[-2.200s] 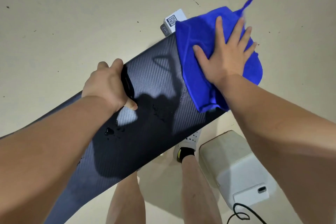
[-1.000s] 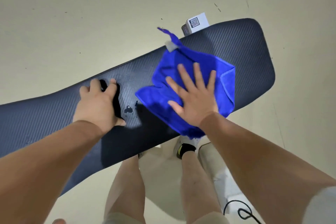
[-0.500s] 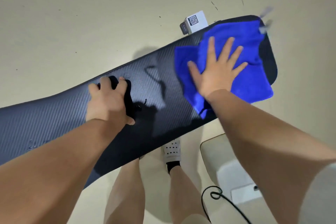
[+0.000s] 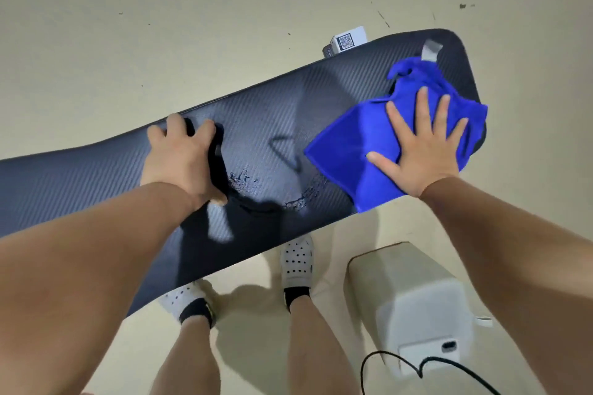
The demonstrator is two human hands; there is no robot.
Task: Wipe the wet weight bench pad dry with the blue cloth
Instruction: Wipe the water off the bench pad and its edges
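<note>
The right hand [image 4: 420,151], spread flat, presses the cloth [image 4: 349,151] at the right end of the pad [image 4: 96,176]; the left hand [image 4: 179,157] grips a black object [image 4: 215,167] mid-pad, beside droplets [image 4: 244,181].

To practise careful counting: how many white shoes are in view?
2. The right-foot shoe sits at the near edge of the bench pad; the left-foot shoe is partly hidden under it.
</note>
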